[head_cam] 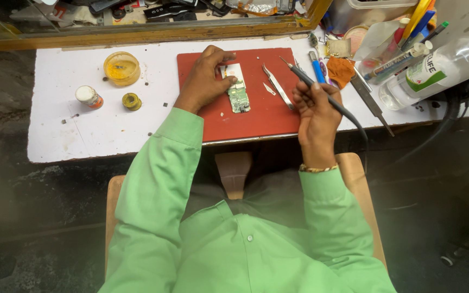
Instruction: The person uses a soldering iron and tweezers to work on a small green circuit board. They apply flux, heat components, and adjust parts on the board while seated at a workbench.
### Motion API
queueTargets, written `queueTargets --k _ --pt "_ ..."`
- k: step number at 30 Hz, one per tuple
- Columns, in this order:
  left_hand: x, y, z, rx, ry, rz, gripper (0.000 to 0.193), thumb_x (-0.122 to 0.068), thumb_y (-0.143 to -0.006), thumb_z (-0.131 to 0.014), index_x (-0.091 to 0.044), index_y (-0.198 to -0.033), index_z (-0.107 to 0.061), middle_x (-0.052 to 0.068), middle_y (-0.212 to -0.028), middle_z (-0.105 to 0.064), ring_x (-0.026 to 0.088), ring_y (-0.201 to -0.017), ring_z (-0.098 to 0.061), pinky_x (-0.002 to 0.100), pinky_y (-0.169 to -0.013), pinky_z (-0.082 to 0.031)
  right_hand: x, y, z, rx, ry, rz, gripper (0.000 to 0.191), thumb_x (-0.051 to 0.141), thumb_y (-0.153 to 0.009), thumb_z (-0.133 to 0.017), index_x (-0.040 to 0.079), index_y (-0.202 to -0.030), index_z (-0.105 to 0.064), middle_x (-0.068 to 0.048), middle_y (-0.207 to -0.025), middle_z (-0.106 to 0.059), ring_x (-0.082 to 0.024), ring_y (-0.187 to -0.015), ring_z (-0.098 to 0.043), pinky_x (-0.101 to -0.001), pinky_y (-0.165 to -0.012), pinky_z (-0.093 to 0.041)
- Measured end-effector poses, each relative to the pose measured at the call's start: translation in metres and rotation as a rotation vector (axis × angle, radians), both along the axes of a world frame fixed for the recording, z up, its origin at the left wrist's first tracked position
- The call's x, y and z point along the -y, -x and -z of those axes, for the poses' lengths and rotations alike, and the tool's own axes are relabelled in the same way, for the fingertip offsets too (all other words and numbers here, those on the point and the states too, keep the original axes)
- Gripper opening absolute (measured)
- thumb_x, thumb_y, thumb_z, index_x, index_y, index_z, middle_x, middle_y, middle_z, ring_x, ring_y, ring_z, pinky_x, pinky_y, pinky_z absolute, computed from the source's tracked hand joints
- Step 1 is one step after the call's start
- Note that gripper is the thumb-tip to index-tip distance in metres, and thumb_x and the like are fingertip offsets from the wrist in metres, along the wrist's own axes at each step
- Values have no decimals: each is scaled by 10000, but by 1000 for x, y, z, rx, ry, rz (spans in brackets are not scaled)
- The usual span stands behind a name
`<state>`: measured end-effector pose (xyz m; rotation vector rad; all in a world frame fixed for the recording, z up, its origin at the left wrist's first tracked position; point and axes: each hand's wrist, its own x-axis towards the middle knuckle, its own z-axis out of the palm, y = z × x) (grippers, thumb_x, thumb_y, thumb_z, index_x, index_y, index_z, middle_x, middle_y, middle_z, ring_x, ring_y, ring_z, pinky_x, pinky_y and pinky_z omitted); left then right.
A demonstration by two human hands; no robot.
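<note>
The left hand [206,78] lies flat on a red mat [256,116], and its thumb and fingers press down on a small green circuit board [238,95]. The board is a long thin rectangle. Its lower part is green with tiny parts on it, and its upper part, next to the fingers, is white with a small yellow patch. It sits just right of the left hand, near the middle of the mat. The right hand [317,111] is curled around a thin black soldering iron [321,92], holding it like a pencil. The iron's sharp tip points up and to the left, away from the board and not touching it, and a black cord runs down from the back of the hand. Between the two hands, silver tweezers [278,87] lie on the mat, close to the right hand. A blue pen [317,68] lies just above the right hand. Well to the left of the left hand, on the white table [77,135], sit a round yellow tub [121,68], a small yellow roll of solder wire [132,101] and a little jar with a white lid [88,96]. Far to the right of the right hand lies a clear plastic bottle [435,73] on its side.
</note>
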<state>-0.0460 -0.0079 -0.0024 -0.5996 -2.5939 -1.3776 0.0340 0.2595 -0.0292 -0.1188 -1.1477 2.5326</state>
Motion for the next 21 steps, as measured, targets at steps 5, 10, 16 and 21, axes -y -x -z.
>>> queueTargets --k 5,10,16,21 --pt "-2 -6 -10 -75 -29 -14 344 -85 -834 -814 -76 -1162 -713 35 -1069 -625 150 -939 -610 310 -798 -542 -21 28 2 53 234 -281 210 3 -1006 -611 -82 -1176 -522 -272 -1192 -664 -375 -1186 -680 -467 -1075 -570" --pt "-3 -5 -14 -177 -82 -111 91 -81 -905 -772 -74 -991 -740 3 -926 -682 145 -686 -519 299 -626 -466 -28 25 -6 138 370 -487 340 166 -1033 -531 -108 -1224 -469 -389 -1411 -517 -463 -1354 -555 -507 -1107 -481" --pt "-54 -88 -59 -189 -232 148 161 -28 -883 -732 -105 -1024 -723 23 -993 -726 134 -740 -620 276 -685 -523 -34 26 -12 229 329 -584 658 385 -1071 -429 -222 -1323 -451 -398 -1391 -551 -463 -1298 -583 -491 -1106 -515" --pt "-126 -227 -125 212 -375 1048 361 28 -902 -699 -112 -1234 -679 39 -1110 -695 171 -1059 -716 303 -971 -587 -41 31 -4 242 108 -632 485 310 -1087 -458 -135 -1271 -520 -336 -1283 -637 -426 -1215 -648 -459 -1066 -547"
